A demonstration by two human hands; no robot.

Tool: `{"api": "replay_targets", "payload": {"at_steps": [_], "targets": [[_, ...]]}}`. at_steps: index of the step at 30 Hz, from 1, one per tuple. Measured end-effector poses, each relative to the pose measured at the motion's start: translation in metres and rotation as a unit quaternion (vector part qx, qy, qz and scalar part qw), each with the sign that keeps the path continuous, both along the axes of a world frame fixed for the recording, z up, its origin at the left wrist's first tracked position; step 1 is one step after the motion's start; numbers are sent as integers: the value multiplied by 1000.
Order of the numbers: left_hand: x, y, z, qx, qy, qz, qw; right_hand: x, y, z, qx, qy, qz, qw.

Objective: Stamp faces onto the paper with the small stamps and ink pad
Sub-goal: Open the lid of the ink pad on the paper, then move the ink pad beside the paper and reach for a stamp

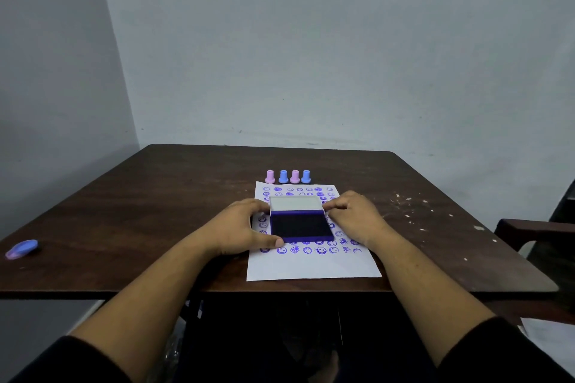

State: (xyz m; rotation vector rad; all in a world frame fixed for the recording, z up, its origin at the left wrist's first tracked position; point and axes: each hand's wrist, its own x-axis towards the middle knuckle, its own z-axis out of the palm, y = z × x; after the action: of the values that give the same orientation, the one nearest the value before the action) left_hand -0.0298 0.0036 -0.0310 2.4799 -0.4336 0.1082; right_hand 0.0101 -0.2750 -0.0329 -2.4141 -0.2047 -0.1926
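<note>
A blue ink pad lies open on the white paper, its pale lid tilted up at the far side. Many blue stamped faces cover the paper around it. My left hand grips the pad's left side, thumb at the near corner and fingers at the lid's left edge. My right hand holds the lid's right edge with its fingertips. Several small stamps stand upright in a row beyond the paper: a pink stamp, a blue stamp, another pink one and another blue one.
The dark wooden table stands against a grey wall. A blue and pink oval object lies near the table's left edge. White specks dot the table's right side. A dark chair arm sits to the right.
</note>
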Motion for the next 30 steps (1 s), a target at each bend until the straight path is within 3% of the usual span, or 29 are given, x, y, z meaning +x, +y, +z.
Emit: {"api": "replay_targets", "payload": {"at_steps": [8,17,30], "targets": [[-1,-1,1,2,12,-2,1000,-4,3,-1,-34,-20,10,999],[0,-1,0,30,13,10,999,-15,1,-4,-68,24,127,989],[3,0,-3,68,1,12,998,-15,-50,11,-84,35,108,990]]}}
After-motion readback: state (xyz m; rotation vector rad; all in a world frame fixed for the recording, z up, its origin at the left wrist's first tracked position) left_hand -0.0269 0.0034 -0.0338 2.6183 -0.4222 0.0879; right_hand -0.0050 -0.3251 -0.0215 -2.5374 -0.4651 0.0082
